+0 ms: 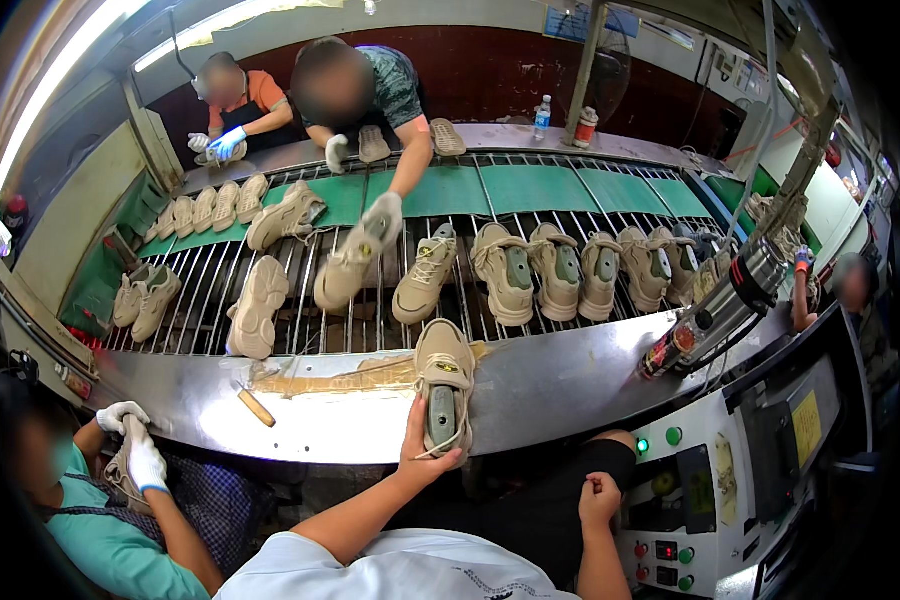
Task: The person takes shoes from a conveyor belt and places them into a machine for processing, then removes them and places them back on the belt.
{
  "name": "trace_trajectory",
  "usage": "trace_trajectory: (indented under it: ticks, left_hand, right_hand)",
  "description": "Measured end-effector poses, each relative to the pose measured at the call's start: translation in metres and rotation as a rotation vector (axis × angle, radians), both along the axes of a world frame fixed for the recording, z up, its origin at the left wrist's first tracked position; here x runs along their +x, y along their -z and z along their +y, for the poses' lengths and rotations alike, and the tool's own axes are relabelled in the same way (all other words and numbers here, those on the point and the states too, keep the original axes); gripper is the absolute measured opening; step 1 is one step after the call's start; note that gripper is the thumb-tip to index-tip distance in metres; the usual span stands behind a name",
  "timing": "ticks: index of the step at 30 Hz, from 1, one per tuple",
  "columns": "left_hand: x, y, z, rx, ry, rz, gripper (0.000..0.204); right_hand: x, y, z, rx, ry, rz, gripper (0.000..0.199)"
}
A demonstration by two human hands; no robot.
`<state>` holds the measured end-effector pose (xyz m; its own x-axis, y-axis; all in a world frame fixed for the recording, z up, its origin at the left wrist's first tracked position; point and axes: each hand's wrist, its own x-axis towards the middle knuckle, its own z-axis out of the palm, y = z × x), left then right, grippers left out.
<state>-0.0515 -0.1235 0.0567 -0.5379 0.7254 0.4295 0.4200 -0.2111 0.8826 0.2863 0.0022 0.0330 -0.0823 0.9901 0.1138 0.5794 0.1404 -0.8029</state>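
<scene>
Workroom: lit by ceiling tubes; a metal ledge (540, 385) fronts a rack of metal rails (202, 312), with a green belt (530, 190) beyond.
Shoe in hand: beige lace-up (444, 376), grey-green last (440, 415) inside, above the ledge, toe pointing away; whether its sole bears on the metal cannot be told.
Left hand: bare (420, 448), grasping that shoe around the heel, probably because this leaves the upper and laces uncovered.
Right hand: bare (600, 498), fingers curled in beside the thigh, nothing visible held; one hand apparently suffices for the shoe.
Shoes on rails: beige row (598, 276), heels toward the wearer, lasts showing; spaced perhaps for easy lifting.
Sole-out shoe: one (258, 306), leaning back, underside facing the wearer.
Co-worker opposite: gloved hand (382, 218) gripping a blurred shoe (344, 270) over the rails.
Small tool: wooden-looking handle (257, 408), lying on the ledge, left of the shoe.
Control box: pale, buttoned (712, 470), at right, seemingly within arm's reach.
</scene>
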Motion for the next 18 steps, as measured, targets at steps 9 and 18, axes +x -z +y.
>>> trace_trajectory:
  ticks: [9,18]
  left_hand:
    - [0.002,0.011,0.023,-0.051,-0.151,0.052,0.109]
    - [-0.007,0.014,0.062,-0.037,-0.173,-0.060,0.105]
  right_hand:
    - [-0.007,-0.008,-0.001,0.047,-0.023,-0.007,0.004]
    - [-0.003,0.001,0.002,0.096,-0.002,-0.019,0.004]
